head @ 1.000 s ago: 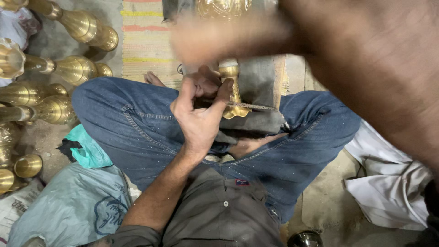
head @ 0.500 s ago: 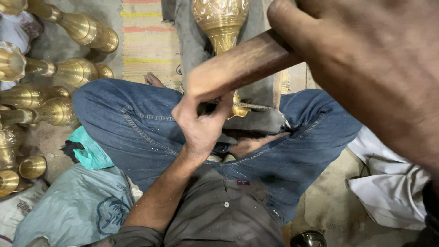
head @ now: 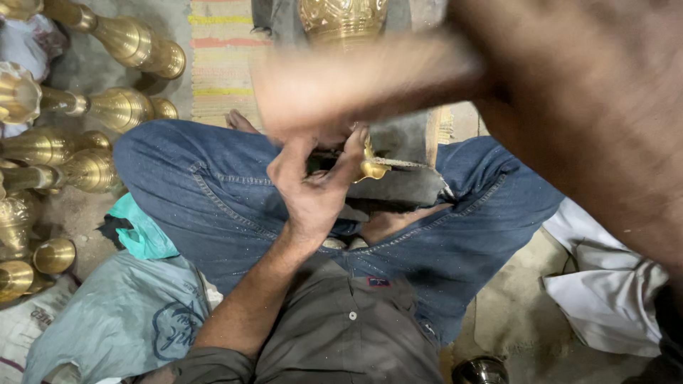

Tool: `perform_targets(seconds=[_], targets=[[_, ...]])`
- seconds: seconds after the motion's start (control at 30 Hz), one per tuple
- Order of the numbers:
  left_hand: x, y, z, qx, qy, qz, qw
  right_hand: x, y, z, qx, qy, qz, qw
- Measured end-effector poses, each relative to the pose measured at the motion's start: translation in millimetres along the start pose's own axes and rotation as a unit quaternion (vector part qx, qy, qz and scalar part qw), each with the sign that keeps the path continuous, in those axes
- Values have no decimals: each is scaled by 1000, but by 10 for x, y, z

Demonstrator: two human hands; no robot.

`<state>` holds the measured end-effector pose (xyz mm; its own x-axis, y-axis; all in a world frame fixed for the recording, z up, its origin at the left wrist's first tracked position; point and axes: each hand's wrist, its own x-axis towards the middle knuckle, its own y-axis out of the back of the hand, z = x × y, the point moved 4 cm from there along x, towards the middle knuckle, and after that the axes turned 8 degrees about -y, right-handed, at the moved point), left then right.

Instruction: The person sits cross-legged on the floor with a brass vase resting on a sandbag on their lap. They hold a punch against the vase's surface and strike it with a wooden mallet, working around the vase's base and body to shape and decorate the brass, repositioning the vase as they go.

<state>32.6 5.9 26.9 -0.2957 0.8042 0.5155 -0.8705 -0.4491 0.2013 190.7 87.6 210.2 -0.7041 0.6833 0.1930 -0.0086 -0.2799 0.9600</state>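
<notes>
I sit cross-legged in blue jeans [head: 213,192]. My left hand [head: 313,185] rests in my lap, its fingers and thumb closed around a small brass piece [head: 371,168] that sits on a dark metal block [head: 405,186]. My right hand [head: 569,107] is raised close to the camera and fills the upper right. It grips a wooden stick [head: 356,85], which is blurred by motion and crosses just above my left hand. A large embossed brass vase [head: 341,18] stands beyond my knees, partly hidden by the stick.
Several brass vases [head: 85,167] lie in rows on the floor at the left. A teal cloth [head: 142,231] and a grey sack [head: 121,313] lie by my left knee. White cloth [head: 605,299] is at the right, a striped mat [head: 224,64] ahead, and a metal bowl [head: 480,370] below.
The wooden stick was sharp and angled down onto my left hand half a second ago; now it is blurred and more level. My left hand has kept its place.
</notes>
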Motion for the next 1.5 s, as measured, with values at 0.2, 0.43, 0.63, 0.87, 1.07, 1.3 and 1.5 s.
perform_targets(seconds=[0.2,0.43,0.63,0.87,1.07,1.3,1.5], targets=[[2,-18,-32,17,-9,4,1000,-84,-93,48,-77,9,-25,997],[-86,3,-48,69,-116,-21,991,-215,-126,111,39,-16,-10,999],[-138,204,-204,65,-9,84,994,-526,-623,127,50,-27,73,996],[-48,581,-358,-139,79,119,980,-1012,-1394,-479,296,-29,66,952],[-42,554,-439,-151,102,85,980,-1102,-1508,-699,258,-120,151,947],[-67,380,-441,-190,146,45,970,-990,-1395,-760,145,-28,124,981],[157,342,-409,-181,151,-49,971,-739,-1146,-909,21,74,141,987]])
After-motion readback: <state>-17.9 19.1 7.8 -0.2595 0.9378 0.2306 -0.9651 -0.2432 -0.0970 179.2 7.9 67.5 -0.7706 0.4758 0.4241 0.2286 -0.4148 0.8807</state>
